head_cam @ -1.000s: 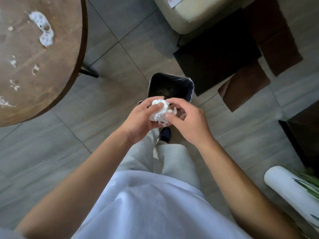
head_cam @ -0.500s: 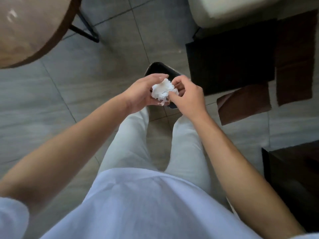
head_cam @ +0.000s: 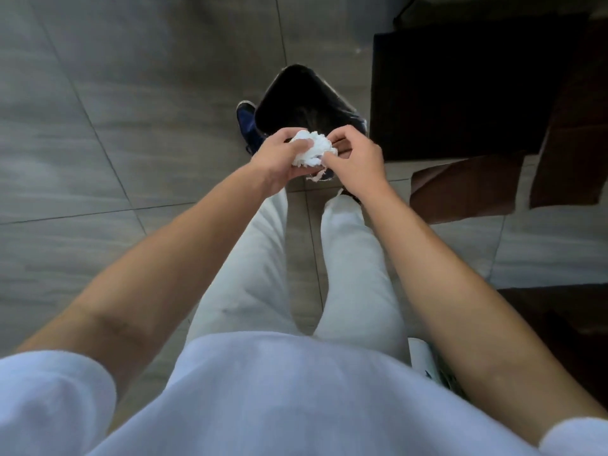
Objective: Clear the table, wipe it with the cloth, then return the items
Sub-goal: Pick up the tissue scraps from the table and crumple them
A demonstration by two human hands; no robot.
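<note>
**Wad of white paper held over the black bin**

Writing or brand marks: I can read none on anything here; the white roll (head_cam: 424, 358) at my near right shows only a dark printed pattern, too blurred to make out.

Grey floor tiles (head_cam: 98, 143) with thin grout lines run under me. A dark mat (head_cam: 460, 93) lies on the floor at the far right, and brown flat pieces (head_cam: 460, 192) lie just beside its near edge. A dark piece of furniture (head_cam: 559, 324) fills the near right corner. The table itself is out of view.

I stand in pale trousers (head_cam: 256, 258) and a white shirt (head_cam: 263, 406), one dark blue shoe (head_cam: 246, 123) showing just left of the black bin (head_cam: 296, 100), touching or nearly touching its side.

My left hand (head_cam: 273, 162) and right hand (head_cam: 355, 162) meet above the near rim of the bin, both on a crumpled wad of white paper (head_cam: 311, 153). My left fingers curl round its left side, thumb pressed into the top. My right thumb and forefinger pinch its right edge, the other fingers curled behind. A torn strip hangs from the underside of the wad.
</note>
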